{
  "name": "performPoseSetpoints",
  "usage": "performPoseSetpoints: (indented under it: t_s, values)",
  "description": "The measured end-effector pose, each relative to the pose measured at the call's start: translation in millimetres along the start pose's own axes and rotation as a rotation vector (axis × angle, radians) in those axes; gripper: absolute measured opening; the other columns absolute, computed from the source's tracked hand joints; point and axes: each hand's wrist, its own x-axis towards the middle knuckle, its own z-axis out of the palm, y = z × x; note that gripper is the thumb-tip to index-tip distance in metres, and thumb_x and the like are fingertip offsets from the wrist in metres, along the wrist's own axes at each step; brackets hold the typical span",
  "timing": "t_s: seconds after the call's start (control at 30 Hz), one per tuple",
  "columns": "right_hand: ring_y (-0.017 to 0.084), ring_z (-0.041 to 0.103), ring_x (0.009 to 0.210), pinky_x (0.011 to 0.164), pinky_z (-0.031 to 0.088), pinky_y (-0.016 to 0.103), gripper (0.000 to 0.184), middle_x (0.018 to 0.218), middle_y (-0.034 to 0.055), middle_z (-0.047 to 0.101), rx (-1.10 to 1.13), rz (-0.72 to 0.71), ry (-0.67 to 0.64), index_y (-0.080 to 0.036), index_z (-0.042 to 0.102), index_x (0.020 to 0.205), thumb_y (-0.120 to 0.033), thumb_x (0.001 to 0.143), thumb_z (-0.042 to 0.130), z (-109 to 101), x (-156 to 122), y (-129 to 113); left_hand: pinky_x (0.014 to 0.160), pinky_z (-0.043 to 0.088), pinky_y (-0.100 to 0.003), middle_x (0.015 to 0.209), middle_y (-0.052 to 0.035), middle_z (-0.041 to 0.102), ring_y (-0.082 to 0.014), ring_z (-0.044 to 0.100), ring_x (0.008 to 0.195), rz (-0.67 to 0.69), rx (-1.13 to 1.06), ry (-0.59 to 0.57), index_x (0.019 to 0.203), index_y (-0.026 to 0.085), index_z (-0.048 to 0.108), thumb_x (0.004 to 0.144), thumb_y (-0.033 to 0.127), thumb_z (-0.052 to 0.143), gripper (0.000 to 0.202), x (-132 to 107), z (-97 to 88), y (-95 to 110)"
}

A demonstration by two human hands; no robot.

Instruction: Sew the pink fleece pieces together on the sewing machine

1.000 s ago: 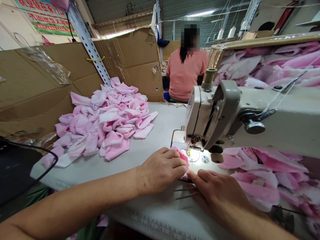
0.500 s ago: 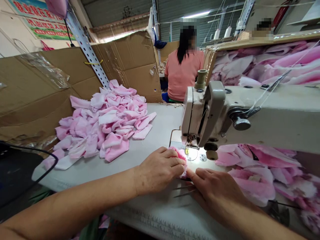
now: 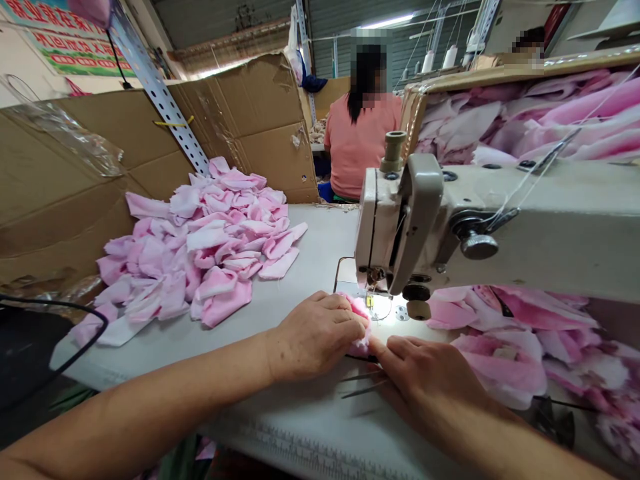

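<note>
Left hand (image 3: pixel 315 337) clenched, grasping a pink fabric scrap (image 3: pixel 359 325) on the sewing table (image 3: pixel 300 250), just in front of the presser foot (image 3: pixel 371 288) of the sewing machine (image 3: pixel 383 223). Right hand (image 3: pixel 425 377) against the scrap's near edge; pinching or just touching, hard to tell. Pink fabric pile (image 3: pixel 195 257) left of the machine.

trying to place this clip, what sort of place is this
Probably a small sewing workshop making fabric goods. An industrial sewing machine stands on a long work table, heaps of pink fabric pieces lie beside it, and a co-worker sits further along.
</note>
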Motion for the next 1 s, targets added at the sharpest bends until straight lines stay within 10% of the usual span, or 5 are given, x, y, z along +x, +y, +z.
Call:
performPoseSetpoints:
  t_s: [0.3, 1.0]
  values:
    - [0.019, 0.061, 0.068, 0.053, 0.029, 0.032, 0.017, 0.074, -0.0016, 0.063, 0.004, -0.003, 0.060, -0.022, 0.063, 0.098, -0.022, 0.082, 0.058, 3, -1, 1, 0.086, 0.035, -0.030, 0.105, 0.0055, 0.068, -0.0157, 0.055, 0.101, 0.043, 0.009, 0.018, 0.096, 0.022, 0.059, 0.090, 0.015, 0.049, 0.013, 0, 5.6, -3]
    - [0.015, 0.056, 0.061, 0.052, 0.028, 0.031, 0.025, 0.071, -0.0033, 0.060, 0.039, -0.084, 0.191, -0.021, 0.057, 0.105, -0.021, 0.080, 0.060, 12, -3, 6, 0.088, 0.038, -0.030, 0.113, -0.0009, 0.065, -0.0173, 0.056, 0.101, 0.099, -0.054, 0.014, 0.106, 0.019, 0.059, 0.095, 0.018, 0.043, 0.019, -1, 7.2, -10]
